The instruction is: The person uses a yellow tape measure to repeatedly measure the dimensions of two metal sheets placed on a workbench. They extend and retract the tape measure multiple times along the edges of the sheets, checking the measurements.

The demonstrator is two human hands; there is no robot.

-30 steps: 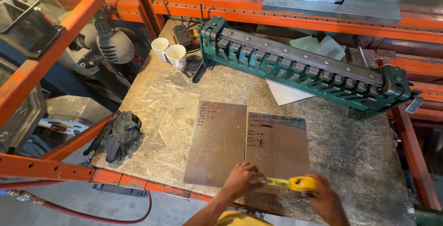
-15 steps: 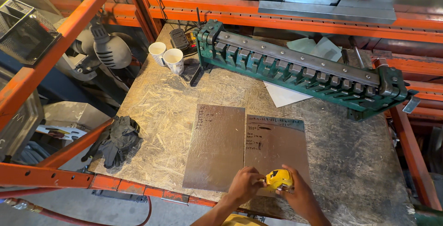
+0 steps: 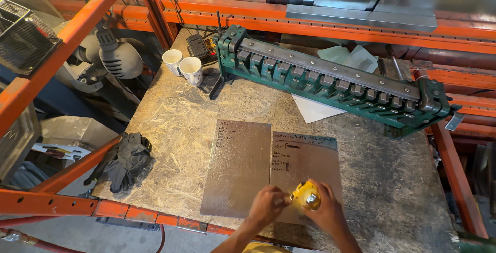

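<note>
Gripping a yellow tape measure [image 3: 306, 196], both hands [image 3: 294, 206] meet over the metal sheets' [image 3: 305, 165] near edge on the worktop [image 3: 175, 124].

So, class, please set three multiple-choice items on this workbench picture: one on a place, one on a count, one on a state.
1. Where does the pile of dark work gloves lie?
A. At the bench's left edge
B. On the green machine
C. Between the cups

2. How many white paper cups stand near the long green metal bending machine?
A. One
B. Two
C. Four

3. How is the yellow tape measure held?
A. Lying alone, untouched
B. Hanging from the rack
C. Gripped in the right hand, with the left hand touching it

Answers:
1 A: the gloves sit on the chipboard benchtop by its left edge.
2 B: two cups stand side by side left of the machine.
3 C: both hands meet at the tape measure over the flat grey sheet-metal pieces.
</note>
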